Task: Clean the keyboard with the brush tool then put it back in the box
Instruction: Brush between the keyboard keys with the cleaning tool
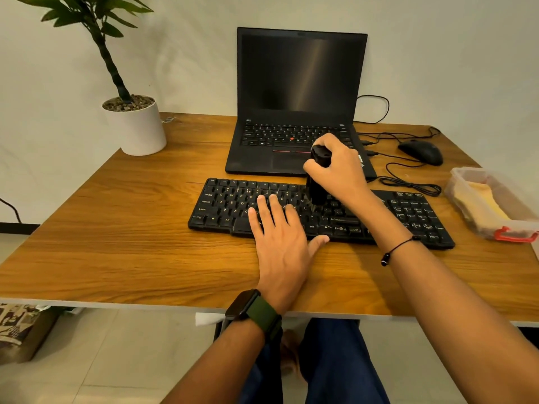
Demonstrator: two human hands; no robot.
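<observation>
A black keyboard (pixel 227 205) lies across the middle of the wooden desk (pixel 116 243). My left hand (pixel 280 237) rests flat on its keys, fingers straight over the letter rows and thumb at the front edge. My right hand (pixel 338 167) grips a black brush tool (pixel 318 188) upright, its lower end down on the keys right of centre. A clear plastic box (pixel 463 199) with a red clip stands at the desk's right edge, open, with yellow cloth inside.
An open black laptop (pixel 297 83) sits behind the keyboard. A black mouse (pixel 421 151) and loose cables (pixel 408 182) lie at the back right. A potted plant in a white pot (pixel 137 129) stands at the back left.
</observation>
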